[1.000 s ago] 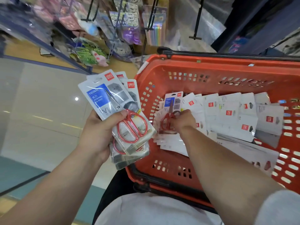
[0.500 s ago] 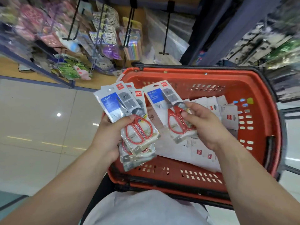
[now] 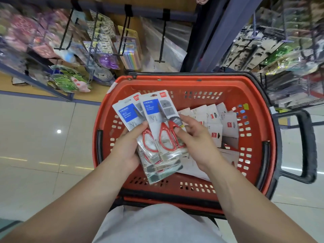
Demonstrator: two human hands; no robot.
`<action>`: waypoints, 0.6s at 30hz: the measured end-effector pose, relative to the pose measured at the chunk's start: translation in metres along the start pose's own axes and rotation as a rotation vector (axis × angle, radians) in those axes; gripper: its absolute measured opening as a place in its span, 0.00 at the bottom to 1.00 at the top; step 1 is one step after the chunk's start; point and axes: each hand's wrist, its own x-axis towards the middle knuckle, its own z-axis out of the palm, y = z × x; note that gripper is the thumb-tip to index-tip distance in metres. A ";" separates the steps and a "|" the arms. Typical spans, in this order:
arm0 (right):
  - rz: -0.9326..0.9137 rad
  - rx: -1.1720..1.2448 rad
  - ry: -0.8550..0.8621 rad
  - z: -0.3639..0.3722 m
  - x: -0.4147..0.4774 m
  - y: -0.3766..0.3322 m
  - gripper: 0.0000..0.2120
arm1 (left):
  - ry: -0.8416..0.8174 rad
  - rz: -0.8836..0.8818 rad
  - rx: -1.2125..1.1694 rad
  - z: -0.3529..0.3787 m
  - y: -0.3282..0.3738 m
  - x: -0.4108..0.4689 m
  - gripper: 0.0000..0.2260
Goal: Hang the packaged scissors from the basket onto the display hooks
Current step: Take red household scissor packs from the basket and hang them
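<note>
A packaged pair of red-handled scissors (image 3: 164, 130) is held face up over the near left part of the red shopping basket (image 3: 184, 85), its card overlapping the fanned stack of scissors packs (image 3: 133, 123) beneath it. The top pack is pinched at its right edge by the right hand (image 3: 194, 137), thumb on the blister and fingers (image 3: 184, 118) curled behind the card. The stack is clamped by the left hand (image 3: 128, 146), thumb pressed across the front and fingers closed out of sight behind. More packs (image 3: 226, 123) lie mostly face down in the far right part of the basket.

The step in hand appears to be gathering: the top pack is being laid onto the stack. It would be done well if the hang holes at the upper ends of the cards were squared over one another, so that several packs could be threaded onto a hook together. The left thumb would need to be eased only enough to admit the new card, since the glossy blisters are likely to slide. All faces should be kept forward.

Beyond the basket's far rim, black display hooks (image 3: 162, 37) project from the shelving; one carries nothing visible, and stationery packs (image 3: 129, 51) hang to its left.
</note>
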 end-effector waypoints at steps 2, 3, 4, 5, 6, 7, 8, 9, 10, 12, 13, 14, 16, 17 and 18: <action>-0.019 0.020 0.013 0.007 -0.001 -0.001 0.17 | -0.024 -0.023 -0.028 0.003 -0.002 -0.002 0.22; -0.035 0.016 0.009 0.011 -0.002 -0.001 0.17 | -0.041 -0.038 -0.039 0.005 -0.003 -0.003 0.23; -0.049 -0.008 -0.002 0.015 -0.002 0.000 0.17 | -0.059 -0.050 -0.041 0.004 -0.003 -0.004 0.23; -0.060 -0.043 -0.020 0.020 -0.002 0.000 0.17 | -0.070 -0.055 -0.034 0.003 -0.002 -0.004 0.22; -0.073 -0.083 -0.036 0.025 -0.002 0.002 0.16 | -0.072 -0.055 -0.019 -0.001 -0.001 -0.003 0.20; -0.080 -0.109 -0.045 0.031 -0.002 0.003 0.16 | -0.063 -0.058 -0.003 -0.005 0.000 -0.002 0.17; -0.084 -0.131 -0.058 0.036 -0.002 0.004 0.16 | -0.045 -0.061 0.018 -0.012 0.002 -0.001 0.16; -0.076 -0.145 -0.083 0.041 -0.001 0.005 0.17 | -0.028 -0.066 0.039 -0.019 0.005 0.000 0.16; -0.060 -0.168 -0.113 0.044 0.001 0.007 0.17 | -0.012 -0.067 0.056 -0.027 0.008 0.001 0.17; -0.012 -0.179 -0.171 0.048 0.009 0.010 0.16 | 0.010 -0.051 0.086 -0.043 0.016 0.004 0.22; 0.019 -0.139 -0.194 0.048 0.014 0.010 0.12 | 0.026 -0.036 0.105 -0.051 0.020 0.005 0.24; 0.056 -0.078 -0.172 0.047 0.022 0.011 0.09 | 0.052 -0.008 0.119 -0.058 0.025 0.006 0.25; 0.179 0.021 0.027 0.039 0.048 0.023 0.09 | 0.109 0.066 0.149 -0.069 0.036 0.005 0.27; 0.243 0.016 0.146 0.034 0.066 0.034 0.10 | 0.122 0.094 0.167 -0.074 0.042 0.004 0.29; 0.300 0.000 0.236 0.029 0.082 0.045 0.12 | 0.127 0.121 0.179 -0.077 0.048 0.002 0.30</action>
